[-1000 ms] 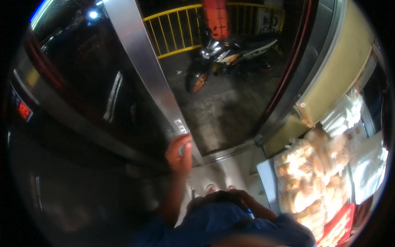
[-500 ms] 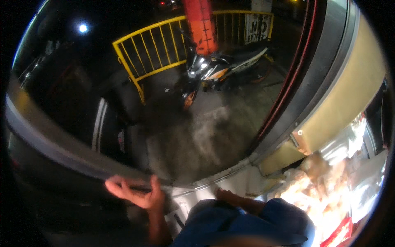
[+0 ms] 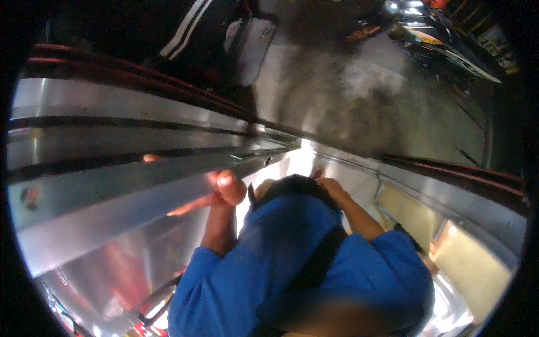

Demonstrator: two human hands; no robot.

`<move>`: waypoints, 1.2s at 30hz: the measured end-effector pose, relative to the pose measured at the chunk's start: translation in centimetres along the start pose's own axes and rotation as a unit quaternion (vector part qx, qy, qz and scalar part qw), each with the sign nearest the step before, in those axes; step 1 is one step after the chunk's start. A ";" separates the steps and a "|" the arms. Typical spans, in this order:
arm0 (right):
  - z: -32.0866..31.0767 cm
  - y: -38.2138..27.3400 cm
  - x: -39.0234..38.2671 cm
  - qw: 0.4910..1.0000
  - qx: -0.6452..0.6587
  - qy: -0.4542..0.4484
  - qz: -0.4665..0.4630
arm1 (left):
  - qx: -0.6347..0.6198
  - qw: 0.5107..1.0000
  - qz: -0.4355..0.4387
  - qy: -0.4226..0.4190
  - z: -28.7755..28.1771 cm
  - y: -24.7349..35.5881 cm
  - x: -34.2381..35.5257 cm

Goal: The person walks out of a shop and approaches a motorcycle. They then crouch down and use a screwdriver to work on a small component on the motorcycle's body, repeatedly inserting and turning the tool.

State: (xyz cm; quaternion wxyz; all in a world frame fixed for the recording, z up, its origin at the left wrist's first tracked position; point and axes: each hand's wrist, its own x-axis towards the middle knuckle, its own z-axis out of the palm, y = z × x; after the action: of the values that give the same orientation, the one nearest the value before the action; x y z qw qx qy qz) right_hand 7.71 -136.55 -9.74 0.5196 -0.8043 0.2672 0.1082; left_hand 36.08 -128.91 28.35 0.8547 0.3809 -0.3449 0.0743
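Observation:
My left hand is at the edge of a grey metal door panel on the left. The panel passes between its fingers, one fingertip showing on the far side and others on the near side, so it grips the edge. Close in front of my body is my right hand, beside the dark cloth below my blue shirt. Its fingers are mostly hidden, and whether it holds anything does not show. A pale, brightly lit sill lies just beyond it.
Dark red-edged door tracks run along the right, and cream panels stand behind them. Outside lies a grey stained floor with a parked motorcycle at the far right. A grey-white flat object is at the far left.
The view has swung left and downward; the motorcycle now sits at the upper right. My left hand, spread in the air before, is now on the metal door panel.

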 end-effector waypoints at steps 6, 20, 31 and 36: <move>-5.5 -2.9 -1.0 0.950 0.253 -0.079 0.164 | 0.112 0.991 -0.016 -0.070 0.7 1.4 -1.6; -5.6 0.3 -0.5 0.985 0.129 -0.096 0.067 | 0.283 0.957 0.065 -0.025 -2.5 2.6 2.5; -11.2 -2.4 2.8 0.967 -0.109 0.231 0.015 | 0.324 0.946 0.011 -0.008 -5.0 0.1 1.5; -15.3 -3.6 3.6 0.969 0.115 0.171 0.135 | 0.484 0.868 -0.111 -0.007 -6.1 -2.1 -4.0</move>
State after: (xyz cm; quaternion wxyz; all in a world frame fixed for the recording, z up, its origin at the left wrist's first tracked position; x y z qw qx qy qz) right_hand 11.08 -150.21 -1.90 0.5360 -0.7021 0.4688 0.0064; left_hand 37.13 -125.59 21.64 0.5633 0.7831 -0.2272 0.1333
